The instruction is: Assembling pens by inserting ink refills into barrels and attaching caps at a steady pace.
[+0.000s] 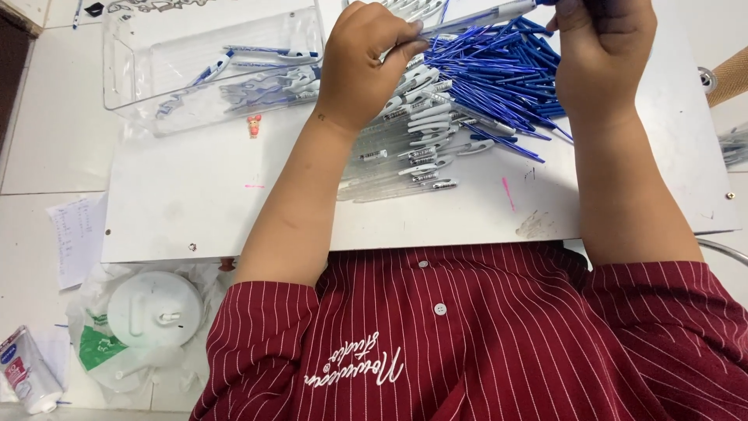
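Blues, whites and a striped dark red shirt over a white work board

A heap of bright blue pen refills [499,70] lies far right on the white board [195,203], beside clear pen barrels [405,148] with white clips and small black print; the clear plastic tray [210,62] at far left holds more clear pens with blue tips; a pink streak [507,192] marks the board; the shirt [467,343], nearest, is dark red with thin white pinstripes, white buttons and white script; a white round lid [154,309] sits near left on a white and green bag [97,343]
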